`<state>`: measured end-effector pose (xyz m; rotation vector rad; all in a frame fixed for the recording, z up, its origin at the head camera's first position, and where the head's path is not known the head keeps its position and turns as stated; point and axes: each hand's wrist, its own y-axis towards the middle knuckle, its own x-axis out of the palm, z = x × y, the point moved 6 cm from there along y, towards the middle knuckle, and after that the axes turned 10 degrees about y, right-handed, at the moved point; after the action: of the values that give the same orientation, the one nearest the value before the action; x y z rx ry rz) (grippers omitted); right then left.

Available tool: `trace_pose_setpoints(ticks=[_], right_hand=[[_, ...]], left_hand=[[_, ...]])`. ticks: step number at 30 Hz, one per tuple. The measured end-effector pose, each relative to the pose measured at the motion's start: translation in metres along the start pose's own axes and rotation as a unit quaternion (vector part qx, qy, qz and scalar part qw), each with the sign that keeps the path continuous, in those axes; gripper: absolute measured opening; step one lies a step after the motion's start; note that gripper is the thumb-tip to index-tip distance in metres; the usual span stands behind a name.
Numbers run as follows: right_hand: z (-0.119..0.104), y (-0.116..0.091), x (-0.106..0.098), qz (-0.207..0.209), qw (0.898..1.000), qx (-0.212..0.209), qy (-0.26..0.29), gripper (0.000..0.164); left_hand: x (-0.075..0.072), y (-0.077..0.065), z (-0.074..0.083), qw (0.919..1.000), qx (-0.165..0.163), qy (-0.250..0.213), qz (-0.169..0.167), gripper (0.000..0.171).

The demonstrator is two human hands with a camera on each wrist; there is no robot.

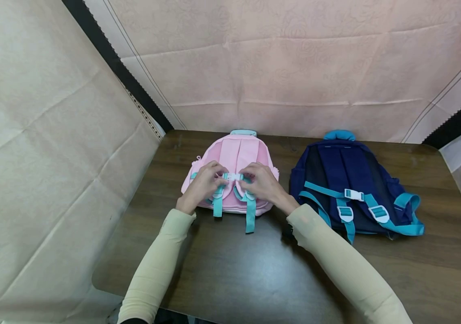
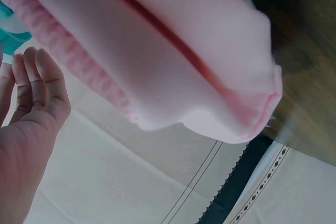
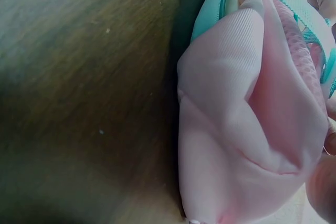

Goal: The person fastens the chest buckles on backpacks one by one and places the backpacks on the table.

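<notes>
A small pink backpack (image 1: 230,153) lies on the wooden table with its shoulder straps facing up. Across those straps runs a teal chest strap, joined at the middle by a white buckle (image 1: 234,177). My left hand (image 1: 206,182) pinches the chest strap at the buckle's left side. On the other side, my right hand (image 1: 263,182) pinches the strap close to the buckle's right end. Teal webbing tails (image 1: 250,216) hang toward the table's front. In the left wrist view the pink bag's side (image 2: 173,51) fills the top, and my fingers meet the teal strap at the left edge.
A navy backpack (image 1: 339,166) with teal straps and white buckles lies to the right on the table (image 1: 230,270), close to my right forearm. Pale cloth (image 1: 295,81) hangs behind the table and along its left side.
</notes>
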<state>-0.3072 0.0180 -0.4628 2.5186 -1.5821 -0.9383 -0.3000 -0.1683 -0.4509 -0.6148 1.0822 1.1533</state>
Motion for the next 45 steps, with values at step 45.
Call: trace_pose_setpoints(ticks=[45], right_hand=[[0.002, -0.006, 0.003, -0.021, 0.999, 0.035, -0.033, 0.031]], left_hand=[[0.011, 0.001, 0.004, 0.9998, 0.002, 0.011, -0.018, 0.032]])
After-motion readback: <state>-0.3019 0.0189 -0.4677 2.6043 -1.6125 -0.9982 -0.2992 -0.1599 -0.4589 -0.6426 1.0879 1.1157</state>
